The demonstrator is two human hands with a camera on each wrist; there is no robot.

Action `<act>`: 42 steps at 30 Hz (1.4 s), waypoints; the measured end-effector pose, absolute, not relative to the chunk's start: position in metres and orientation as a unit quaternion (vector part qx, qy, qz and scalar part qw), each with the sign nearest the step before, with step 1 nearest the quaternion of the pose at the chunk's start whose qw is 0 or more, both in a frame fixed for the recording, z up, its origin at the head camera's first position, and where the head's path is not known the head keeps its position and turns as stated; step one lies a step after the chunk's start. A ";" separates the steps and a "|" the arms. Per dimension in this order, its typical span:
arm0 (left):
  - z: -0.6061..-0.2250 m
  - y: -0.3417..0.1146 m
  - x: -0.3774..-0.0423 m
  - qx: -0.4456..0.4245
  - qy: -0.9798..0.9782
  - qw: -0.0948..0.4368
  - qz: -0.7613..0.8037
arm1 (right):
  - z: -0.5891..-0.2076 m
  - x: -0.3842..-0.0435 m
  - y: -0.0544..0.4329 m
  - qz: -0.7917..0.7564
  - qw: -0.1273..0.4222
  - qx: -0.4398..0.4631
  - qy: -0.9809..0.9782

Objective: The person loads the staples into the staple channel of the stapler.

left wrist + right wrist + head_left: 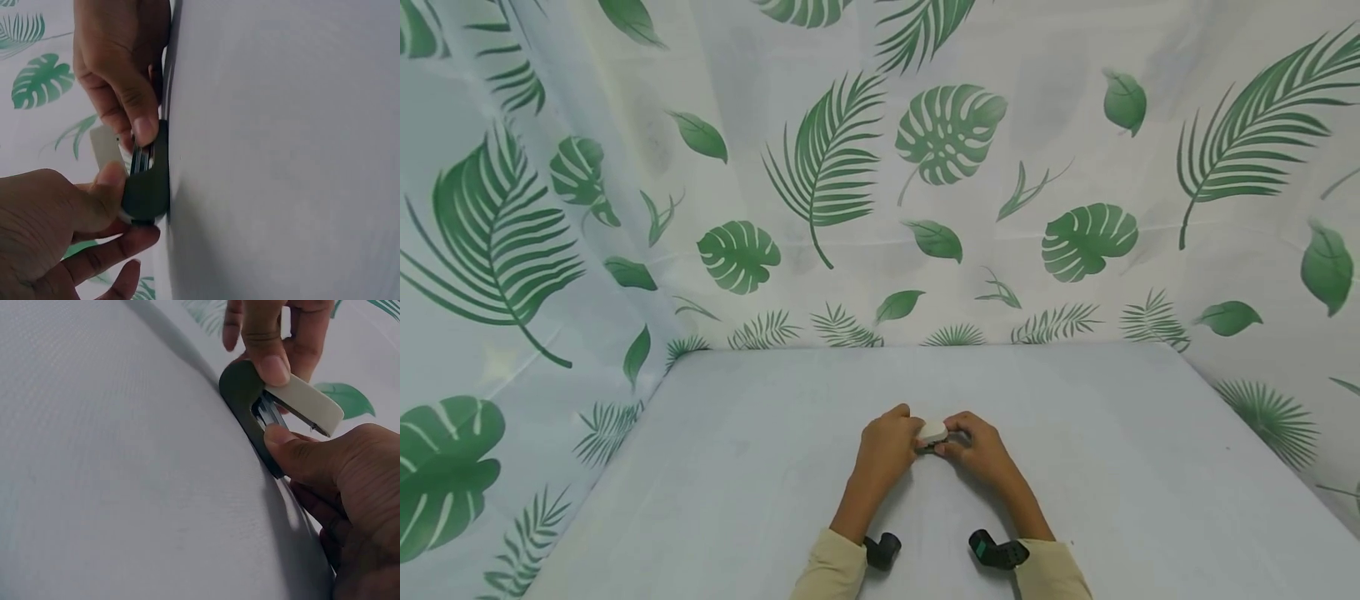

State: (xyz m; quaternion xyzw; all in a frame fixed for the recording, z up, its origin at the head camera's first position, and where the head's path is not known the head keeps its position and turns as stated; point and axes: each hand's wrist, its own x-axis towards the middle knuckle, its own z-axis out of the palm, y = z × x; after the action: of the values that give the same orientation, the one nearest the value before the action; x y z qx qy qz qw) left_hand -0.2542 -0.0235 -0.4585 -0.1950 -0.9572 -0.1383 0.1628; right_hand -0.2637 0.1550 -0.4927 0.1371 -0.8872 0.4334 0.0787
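A small stapler (933, 432) rests on the table between both hands, its lid swung up. Its white lid (312, 407) stands tilted away from the dark green base (239, 386), and the metal staple channel (269, 413) shows between them. My left hand (886, 448) pinches the rounded hinge end with thumb and fingers. At the other end, my right hand (987, 455) grips the front of the base and channel, the thumb pressing on the channel. In the left wrist view the right fingers hide part of the channel's front. I cannot tell whether staples lie inside.
The stapler is on a white-covered table (737, 467). Behind it and along the sides hangs a white curtain (865, 292) printed with green leaves. Black wrist cameras (883, 551) sit at both cuffs, close above the tabletop.
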 end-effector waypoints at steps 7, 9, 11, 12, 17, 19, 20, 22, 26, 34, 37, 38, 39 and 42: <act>-0.464 -0.032 -0.262 -0.168 -0.939 0.104 -0.282 | -0.486 -0.265 0.163 0.433 0.041 0.143 -0.889; -0.466 -0.033 -0.264 -0.164 -0.934 0.093 -0.304 | -0.485 -0.265 0.163 0.439 0.039 0.129 -0.888; -0.466 -0.034 -0.265 -0.157 -0.932 0.087 -0.315 | -0.485 -0.266 0.161 0.441 0.041 0.112 -0.889; -0.467 -0.033 -0.265 -0.154 -0.932 0.085 -0.318 | -0.485 -0.267 0.161 0.442 0.043 0.104 -0.890; -0.466 -0.030 -0.264 -0.147 -0.932 0.084 -0.321 | -0.487 -0.267 0.160 0.449 0.047 0.077 -0.889; -0.466 -0.029 -0.263 -0.144 -0.932 0.084 -0.323 | -0.487 -0.266 0.159 0.453 0.050 0.079 -0.887; -0.465 -0.028 -0.263 -0.142 -0.931 0.082 -0.325 | -0.486 -0.266 0.159 0.457 0.051 0.083 -0.884; -0.465 -0.027 -0.263 -0.140 -0.931 0.081 -0.327 | -0.486 -0.266 0.161 0.460 0.056 0.096 -0.881; -0.465 -0.024 -0.264 -0.136 -0.932 0.077 -0.326 | -0.485 -0.265 0.163 0.464 0.068 0.123 -0.874; -0.465 -0.029 -0.270 -0.163 -0.922 0.058 -0.347 | -0.487 -0.264 0.164 0.446 0.073 0.096 -0.887; -0.471 -0.035 -0.271 -0.191 -0.908 0.032 -0.371 | -0.488 -0.262 0.166 0.444 0.068 0.090 -0.889; -0.473 -0.037 -0.271 -0.198 -0.904 0.020 -0.378 | -0.489 -0.261 0.167 0.447 0.065 0.089 -0.888; -0.474 -0.039 -0.270 -0.204 -0.900 0.009 -0.385 | -0.489 -0.260 0.168 0.449 0.061 0.090 -0.887; -0.475 -0.047 -0.267 -0.214 -0.892 -0.022 -0.398 | -0.489 -0.258 0.170 0.462 0.051 0.089 -0.881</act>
State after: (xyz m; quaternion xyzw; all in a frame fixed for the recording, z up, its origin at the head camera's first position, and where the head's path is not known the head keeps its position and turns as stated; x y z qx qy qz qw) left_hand -0.2667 -0.0467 -0.4749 -0.2142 -0.8919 -0.3977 -0.0221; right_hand -0.2577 0.1702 -0.4895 0.0889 -0.8808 0.4623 0.0512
